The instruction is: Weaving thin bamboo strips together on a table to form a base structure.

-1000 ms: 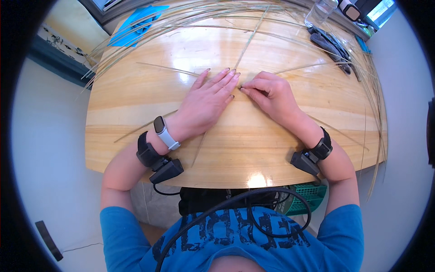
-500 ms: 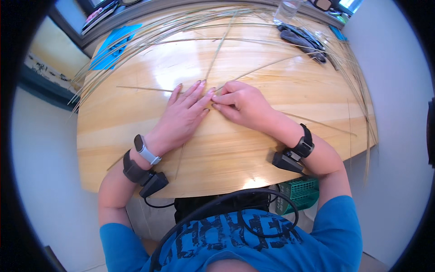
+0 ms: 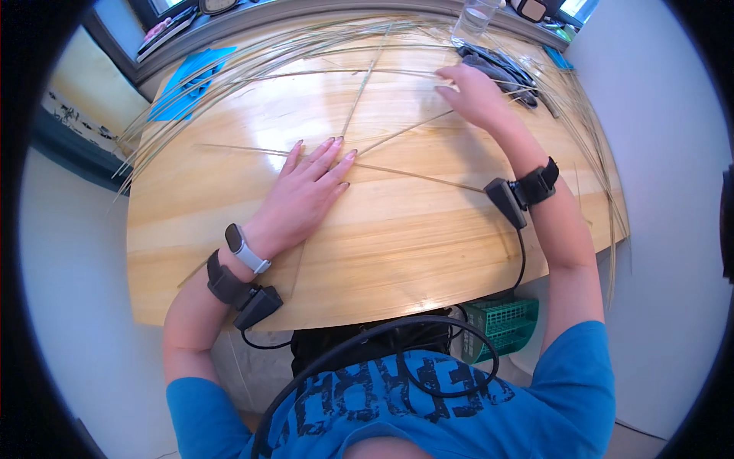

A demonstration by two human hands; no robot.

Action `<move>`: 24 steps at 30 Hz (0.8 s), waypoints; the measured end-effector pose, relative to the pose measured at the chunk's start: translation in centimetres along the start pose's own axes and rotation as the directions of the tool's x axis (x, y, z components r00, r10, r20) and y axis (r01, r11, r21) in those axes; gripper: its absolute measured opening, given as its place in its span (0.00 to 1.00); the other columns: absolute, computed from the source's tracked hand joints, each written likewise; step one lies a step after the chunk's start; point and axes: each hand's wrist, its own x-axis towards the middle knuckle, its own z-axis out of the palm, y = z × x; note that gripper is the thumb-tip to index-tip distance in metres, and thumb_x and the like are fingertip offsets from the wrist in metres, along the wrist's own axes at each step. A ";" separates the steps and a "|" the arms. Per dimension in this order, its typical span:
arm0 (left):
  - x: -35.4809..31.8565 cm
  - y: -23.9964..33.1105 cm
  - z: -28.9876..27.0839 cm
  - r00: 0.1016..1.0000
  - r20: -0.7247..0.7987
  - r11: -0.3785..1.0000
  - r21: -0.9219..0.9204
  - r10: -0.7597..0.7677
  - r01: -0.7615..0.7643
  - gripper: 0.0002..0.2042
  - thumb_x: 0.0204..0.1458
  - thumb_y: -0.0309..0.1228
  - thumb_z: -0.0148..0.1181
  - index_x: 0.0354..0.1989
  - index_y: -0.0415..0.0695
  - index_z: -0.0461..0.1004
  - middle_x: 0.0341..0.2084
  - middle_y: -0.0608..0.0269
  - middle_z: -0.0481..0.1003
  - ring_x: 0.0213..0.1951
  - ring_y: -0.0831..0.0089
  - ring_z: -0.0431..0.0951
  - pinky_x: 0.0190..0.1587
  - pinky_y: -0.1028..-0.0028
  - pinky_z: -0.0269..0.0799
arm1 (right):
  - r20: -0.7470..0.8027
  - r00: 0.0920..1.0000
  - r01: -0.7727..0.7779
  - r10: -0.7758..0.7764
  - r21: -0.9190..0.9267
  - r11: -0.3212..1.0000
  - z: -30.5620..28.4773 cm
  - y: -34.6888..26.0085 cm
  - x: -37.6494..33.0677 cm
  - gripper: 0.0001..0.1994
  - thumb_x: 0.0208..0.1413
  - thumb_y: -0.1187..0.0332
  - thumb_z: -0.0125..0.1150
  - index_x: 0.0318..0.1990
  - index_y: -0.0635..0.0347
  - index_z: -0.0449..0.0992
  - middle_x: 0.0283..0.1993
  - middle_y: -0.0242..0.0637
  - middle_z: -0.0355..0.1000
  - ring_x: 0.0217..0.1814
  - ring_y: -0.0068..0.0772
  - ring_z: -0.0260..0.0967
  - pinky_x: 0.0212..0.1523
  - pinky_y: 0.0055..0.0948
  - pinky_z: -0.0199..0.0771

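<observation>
My left hand [image 3: 306, 187] lies flat on the wooden table [image 3: 397, 245], fingers spread, pressing down where several thin straw stalks [image 3: 382, 164] cross. My right hand [image 3: 474, 92] is stretched far forward to the back of the table, its fingers resting on a long stalk [image 3: 359, 73] among the loose heap of straw [image 3: 306, 46]. I cannot see a stalk pinched between those fingers. Both wrists carry black bands with small boxes; the left also wears a watch.
A dark pair of gloves or cloth [image 3: 501, 69] lies just right of my right hand. A clear plastic bottle [image 3: 474, 19] stands behind it. Blue sheets [image 3: 183, 88] lie at the back left. A green basket [image 3: 501, 325] sits under the table edge.
My right hand has left the crossing next to my left hand and reached forward to the straw at the back. The left hand stays pressed on the stalks.
</observation>
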 end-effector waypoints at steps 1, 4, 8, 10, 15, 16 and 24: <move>0.0 0.0 0.0 1.000 -0.005 1.000 -0.002 0.003 -0.003 0.23 0.66 0.35 0.46 0.69 0.46 0.61 0.71 0.52 0.56 0.73 0.61 0.52 0.73 0.52 0.40 | -0.079 0.997 -0.008 0.000 -0.110 0.994 1.0 1.3 -0.1 0.14 0.58 0.61 0.61 0.44 0.59 0.82 0.41 0.46 0.78 0.48 0.45 0.75 0.51 0.41 0.73; -0.2 -0.1 0.0 1.000 -0.013 1.000 -0.006 0.003 -0.003 0.23 0.67 0.36 0.46 0.69 0.47 0.61 0.70 0.52 0.56 0.72 0.61 0.53 0.73 0.52 0.40 | -0.049 0.998 -0.062 0.051 -0.271 0.961 1.8 2.7 0.4 0.12 0.56 0.61 0.62 0.40 0.58 0.82 0.40 0.45 0.77 0.51 0.46 0.72 0.53 0.43 0.71; -0.4 -0.3 0.1 0.999 -0.039 1.000 -0.017 0.007 -0.008 0.23 0.67 0.36 0.45 0.69 0.47 0.61 0.70 0.51 0.57 0.72 0.60 0.54 0.73 0.51 0.41 | 0.079 0.994 -0.044 0.074 -0.322 0.946 0.6 2.2 1.0 0.11 0.54 0.60 0.63 0.35 0.58 0.81 0.40 0.43 0.76 0.50 0.46 0.71 0.50 0.43 0.71; -0.4 -0.4 0.2 0.999 -0.045 1.000 -0.016 0.012 -0.012 0.23 0.67 0.36 0.45 0.69 0.47 0.61 0.70 0.51 0.57 0.72 0.59 0.54 0.73 0.51 0.41 | 0.117 0.992 -0.012 0.048 -0.297 0.955 0.1 2.3 1.2 0.10 0.54 0.60 0.64 0.35 0.57 0.81 0.40 0.42 0.76 0.49 0.46 0.72 0.49 0.43 0.71; -0.3 -0.4 0.5 0.999 -0.039 1.000 -0.016 0.013 -0.013 0.23 0.67 0.37 0.45 0.70 0.47 0.60 0.70 0.51 0.57 0.72 0.59 0.53 0.73 0.50 0.41 | -0.046 0.998 -0.049 0.039 -0.237 0.970 -1.7 3.7 1.6 0.09 0.53 0.61 0.65 0.34 0.57 0.79 0.37 0.41 0.76 0.45 0.48 0.73 0.45 0.44 0.72; -0.3 -0.4 0.6 0.999 -0.038 1.000 -0.004 0.014 -0.015 0.23 0.67 0.37 0.45 0.70 0.47 0.60 0.70 0.51 0.57 0.72 0.59 0.53 0.73 0.50 0.41 | -0.066 0.995 -0.085 0.071 -0.238 0.968 -2.5 3.9 1.6 0.09 0.53 0.61 0.65 0.34 0.56 0.78 0.37 0.41 0.76 0.45 0.48 0.74 0.44 0.45 0.73; -0.1 -0.5 0.7 0.997 -0.062 0.999 0.011 0.036 -0.036 0.23 0.67 0.36 0.45 0.70 0.47 0.60 0.70 0.50 0.57 0.72 0.60 0.54 0.73 0.48 0.41 | 0.007 0.990 -0.133 0.139 -0.229 0.964 -6.6 9.6 -1.3 0.08 0.53 0.63 0.66 0.34 0.56 0.78 0.34 0.43 0.77 0.38 0.48 0.74 0.38 0.43 0.72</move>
